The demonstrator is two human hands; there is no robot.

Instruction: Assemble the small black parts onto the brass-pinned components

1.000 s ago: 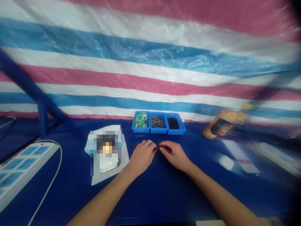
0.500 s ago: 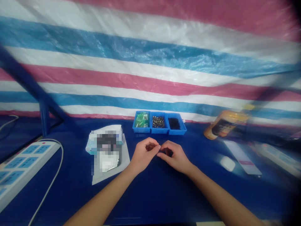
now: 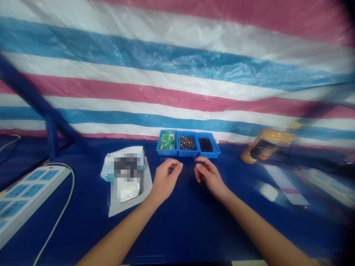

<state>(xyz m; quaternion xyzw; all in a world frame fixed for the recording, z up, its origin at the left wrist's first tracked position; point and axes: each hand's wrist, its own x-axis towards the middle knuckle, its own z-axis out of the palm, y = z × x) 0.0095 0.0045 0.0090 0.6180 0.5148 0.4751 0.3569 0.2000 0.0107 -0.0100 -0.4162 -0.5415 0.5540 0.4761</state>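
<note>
Landmark: my row of three blue plastic bins (image 3: 188,153), holding green packets (image 3: 168,140), metal beads (image 3: 186,143) and black granules (image 3: 205,145), left to right.
Left hand (image 3: 165,180): fingers curled, just in front of the row; can't tell if anything's pinched.
Right hand (image 3: 210,176): curled, just in front of the row's right end; grip equally unclear.
Hands: apart.

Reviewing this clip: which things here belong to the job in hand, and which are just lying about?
At the hands: left hand; right hand; blue tray of green parts; blue tray of metal balls; blue tray of small black pieces.

Lying about: pixelated packet; power strip; white mouse; blurred bottle.
</note>
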